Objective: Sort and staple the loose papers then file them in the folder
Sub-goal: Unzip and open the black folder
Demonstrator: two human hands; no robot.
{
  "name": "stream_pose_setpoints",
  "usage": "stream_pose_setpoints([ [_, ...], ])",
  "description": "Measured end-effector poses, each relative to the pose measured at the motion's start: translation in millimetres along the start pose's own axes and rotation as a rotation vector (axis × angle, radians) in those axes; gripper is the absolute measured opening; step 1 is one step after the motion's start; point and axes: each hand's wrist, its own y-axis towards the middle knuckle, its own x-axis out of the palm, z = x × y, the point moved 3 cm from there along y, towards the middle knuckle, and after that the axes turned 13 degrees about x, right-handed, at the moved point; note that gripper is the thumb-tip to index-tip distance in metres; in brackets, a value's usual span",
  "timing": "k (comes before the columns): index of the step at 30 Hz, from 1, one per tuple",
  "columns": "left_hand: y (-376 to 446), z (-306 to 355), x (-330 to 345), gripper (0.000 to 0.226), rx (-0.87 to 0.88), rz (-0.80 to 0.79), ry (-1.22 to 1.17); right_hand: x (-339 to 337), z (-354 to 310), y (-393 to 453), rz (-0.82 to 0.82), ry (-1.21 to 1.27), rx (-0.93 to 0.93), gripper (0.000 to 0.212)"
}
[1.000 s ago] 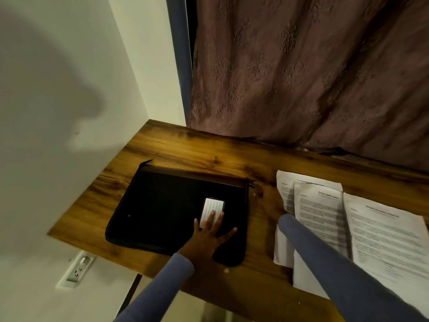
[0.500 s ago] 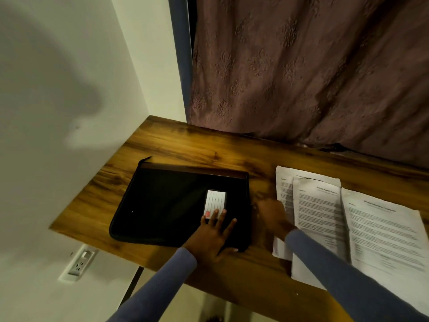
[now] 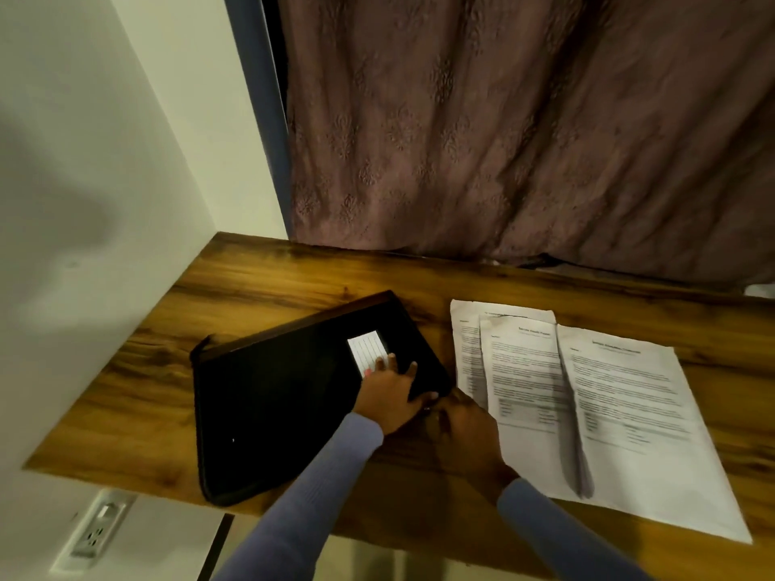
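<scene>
The left hand (image 3: 390,392) lies on the black folder (image 3: 289,396) with its fingers spread and fairly straight, tips touching the lower edge of the white lined label (image 3: 369,352), while its thumb hooks over the folder's near right corner; it presses and steadies more than it grips. The right hand (image 3: 465,434) sits just beside that same corner, seen from the back, fingers bent toward the folder's edge; whether they have hold of a zipper pull or the edge itself cannot be told. The folder lies closed and skewed on the wooden desk (image 3: 251,283), its long axis running from the near left toward the far right, so the corner under both hands is the nearest point to the person. It looks like a soft, matte, zippered case with a stiff spine along the far edge. The loose papers (image 3: 587,404) lie directly right of the right hand, three overlapping printed sheets, thin and slightly curled, not yet stapled. Opening the folder probably starts at this corner.
</scene>
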Motion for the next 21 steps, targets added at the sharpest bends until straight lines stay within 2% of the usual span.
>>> stream_pose_setpoints([
  [2,-21,-23,1,0.073,0.019,-0.082,-0.095,1,3,5,0.036,-0.024,-0.012,0.007],
  [5,-79,-72,12,0.104,-0.097,-0.289,0.014,2,4,12,0.049,-0.03,-0.001,0.008],
  [8,-124,-93,27,0.089,-0.193,-0.291,0.06,4,2,19,0.055,-0.032,0.007,0.009],
  [12,-126,-87,36,0.068,-0.262,-0.293,0.083,5,-13,41,-0.028,-0.08,0.003,0.01],
  [16,-114,-79,37,0.061,-0.318,-0.303,0.023,12,-31,47,-0.095,-0.071,0.022,0.014],
  [21,-105,-58,30,0.059,-0.315,-0.267,0.014,37,-62,-2,-0.118,-0.06,-0.104,0.024],
])
